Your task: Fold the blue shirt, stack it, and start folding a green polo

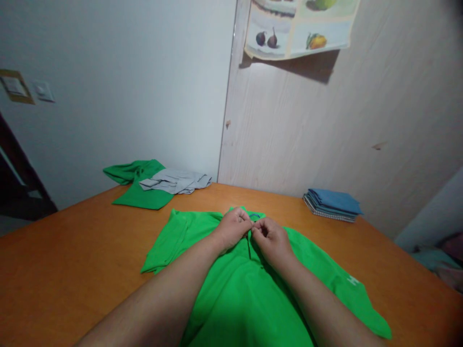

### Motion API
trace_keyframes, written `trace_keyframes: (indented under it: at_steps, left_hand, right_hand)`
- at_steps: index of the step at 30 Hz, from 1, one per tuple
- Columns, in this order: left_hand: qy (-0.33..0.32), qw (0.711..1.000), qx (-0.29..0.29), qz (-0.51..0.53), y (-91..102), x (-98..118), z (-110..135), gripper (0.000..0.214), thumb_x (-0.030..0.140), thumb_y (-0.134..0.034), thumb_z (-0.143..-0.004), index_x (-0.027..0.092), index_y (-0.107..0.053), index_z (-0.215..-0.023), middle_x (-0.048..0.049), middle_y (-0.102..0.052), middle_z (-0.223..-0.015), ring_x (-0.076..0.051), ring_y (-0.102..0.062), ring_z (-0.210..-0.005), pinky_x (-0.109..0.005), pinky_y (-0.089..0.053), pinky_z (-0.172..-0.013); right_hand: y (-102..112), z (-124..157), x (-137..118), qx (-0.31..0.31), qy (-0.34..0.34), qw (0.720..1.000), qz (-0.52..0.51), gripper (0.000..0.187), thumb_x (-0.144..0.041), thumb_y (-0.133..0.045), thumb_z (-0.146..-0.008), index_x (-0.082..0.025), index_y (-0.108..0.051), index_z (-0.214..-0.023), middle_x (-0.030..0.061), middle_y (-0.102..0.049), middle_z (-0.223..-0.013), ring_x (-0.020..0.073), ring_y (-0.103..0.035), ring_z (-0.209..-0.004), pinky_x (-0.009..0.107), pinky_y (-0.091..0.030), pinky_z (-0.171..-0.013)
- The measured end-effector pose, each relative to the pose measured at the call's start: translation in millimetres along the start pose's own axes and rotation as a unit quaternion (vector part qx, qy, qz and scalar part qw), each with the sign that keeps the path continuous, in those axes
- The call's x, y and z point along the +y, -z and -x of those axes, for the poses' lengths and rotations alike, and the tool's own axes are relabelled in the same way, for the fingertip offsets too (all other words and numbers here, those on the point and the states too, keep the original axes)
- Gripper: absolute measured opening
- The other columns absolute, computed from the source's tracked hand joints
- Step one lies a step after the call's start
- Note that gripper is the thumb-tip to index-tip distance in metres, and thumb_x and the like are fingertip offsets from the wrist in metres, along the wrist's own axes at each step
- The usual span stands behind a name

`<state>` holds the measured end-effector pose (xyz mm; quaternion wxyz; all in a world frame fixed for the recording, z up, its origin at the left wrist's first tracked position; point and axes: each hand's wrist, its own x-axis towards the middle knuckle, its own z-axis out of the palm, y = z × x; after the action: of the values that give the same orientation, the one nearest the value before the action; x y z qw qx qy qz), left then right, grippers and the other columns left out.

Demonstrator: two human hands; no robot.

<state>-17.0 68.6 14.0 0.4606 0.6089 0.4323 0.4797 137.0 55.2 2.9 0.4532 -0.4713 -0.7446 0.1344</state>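
A bright green polo shirt (238, 289) lies front up on the table, its sleeves spread to both sides and its lower part running out of view toward me. A small white mark shows on the sleeve at the right. My left hand (234, 229) pinches the shirt at the neck placket, just below the collar. Right beside it, my right hand (272, 241) pinches the other side of the same opening, and the fingertips of both hands nearly meet. Any button between the fingers is hidden.
The orange-brown table (72, 255) reaches back to the wall. At the back left lies another green garment (144, 197) with a crumpled grey cloth (177, 180) on it. A stack of folded blue cloths (334, 202) sits at the back right. Above hangs a fruit poster (296, 29).
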Motion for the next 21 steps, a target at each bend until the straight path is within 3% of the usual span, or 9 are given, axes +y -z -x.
trace_keyframes:
  at_steps: [10,21]
  left_hand:
    - [-0.005,0.999,0.014,0.051,-1.3,-7.1,-3.2,0.023,0.012,-0.064,-0.070,0.021,-0.046,-0.082,0.0117,-0.043,-0.053,-0.006,-0.042,-0.045,-0.019,-0.024,-0.046]
    - [0.097,0.991,0.045,0.079,-0.7,5.9,-2.3,0.031,0.004,-0.061,-0.070,0.021,-0.043,-0.089,0.0111,-0.048,-0.052,-0.008,-0.051,-0.045,-0.019,-0.038,-0.046]
  right_hand:
    - [-1.4,2.0,0.6,-0.014,0.002,1.000,-0.007,0.009,-0.028,-0.055,-0.080,-0.024,-0.058,-0.073,-0.0006,-0.057,-0.067,0.0168,-0.051,-0.064,0.028,-0.036,-0.058]
    - [-0.4,2.2,-2.3,-0.020,-0.037,0.996,-0.081,0.017,-0.038,-0.057,-0.082,-0.022,-0.059,-0.074,-0.0025,-0.053,-0.064,0.0150,-0.047,-0.059,0.027,-0.036,-0.055]
